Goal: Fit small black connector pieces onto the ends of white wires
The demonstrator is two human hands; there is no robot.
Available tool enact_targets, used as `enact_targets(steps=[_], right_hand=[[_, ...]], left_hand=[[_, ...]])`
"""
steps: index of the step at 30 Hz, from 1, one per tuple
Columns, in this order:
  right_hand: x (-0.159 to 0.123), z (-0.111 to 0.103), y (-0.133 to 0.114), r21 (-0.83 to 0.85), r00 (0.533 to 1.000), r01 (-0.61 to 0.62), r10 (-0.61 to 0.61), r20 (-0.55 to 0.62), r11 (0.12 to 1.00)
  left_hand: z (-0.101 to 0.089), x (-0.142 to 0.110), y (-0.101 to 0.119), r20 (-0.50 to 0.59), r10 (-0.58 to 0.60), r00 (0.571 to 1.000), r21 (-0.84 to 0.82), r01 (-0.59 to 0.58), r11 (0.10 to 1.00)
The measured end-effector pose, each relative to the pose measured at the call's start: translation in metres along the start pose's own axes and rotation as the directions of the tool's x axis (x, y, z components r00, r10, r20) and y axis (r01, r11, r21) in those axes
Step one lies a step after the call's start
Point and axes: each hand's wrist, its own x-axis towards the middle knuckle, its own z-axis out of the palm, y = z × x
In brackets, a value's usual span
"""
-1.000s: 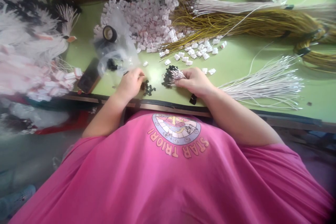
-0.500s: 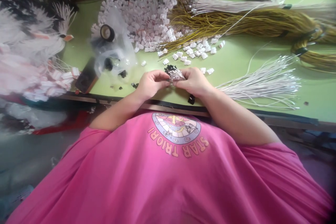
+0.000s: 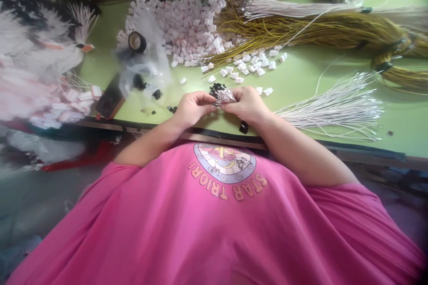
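Black pieces (image 3: pixel 139 81) sit in a plastic bag (image 3: pixel 161 61) near fingers (image 3: pixel 232 107) holding wires (image 3: pixel 225 95).

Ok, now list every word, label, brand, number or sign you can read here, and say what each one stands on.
"STAR TRIORI": on the pink shirt, upside down to the camera, curving along a round print.
No other text can be read: any marking on the heaped white connectors or the black tape roll is too small or blurred to make out.
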Motion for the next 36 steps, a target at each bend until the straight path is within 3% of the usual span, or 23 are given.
enact_targets(steps=[17, 24, 30, 36], right_hand=[[-0.0017, 0.0010, -0.0043, -0.016, 1.000, -0.013, 0.013, -0.023, 1.000], [-0.0021, 0.0030, -0.0035, -0.061, 0.998, 0.005, -0.009, -0.055, 0.998], [-0.0008, 0.0048, -0.0011, -0.131, 0.997, 0.020, -0.029, -0.066, 0.991], [-0.0017, 0.0057, -0.0027, -0.165, 0.997, 0.009, -0.020, -0.069, 0.986]], left_hand=[[-0.0001, 0.0003, 0.0013, -0.010, -0.010, 1.000, 0.046, 0.011, 0.999], [0.0002, 0.0014, -0.0032, -0.043, 0.108, 0.993, 0.189, -0.098, 0.977], [-0.0008, 0.0008, -0.0037, -0.002, 0.194, 0.981, 0.264, -0.186, 0.946], [0.0011, -0.0015, -0.0016, -0.019, 0.178, 0.984, 0.309, -0.164, 0.937]])
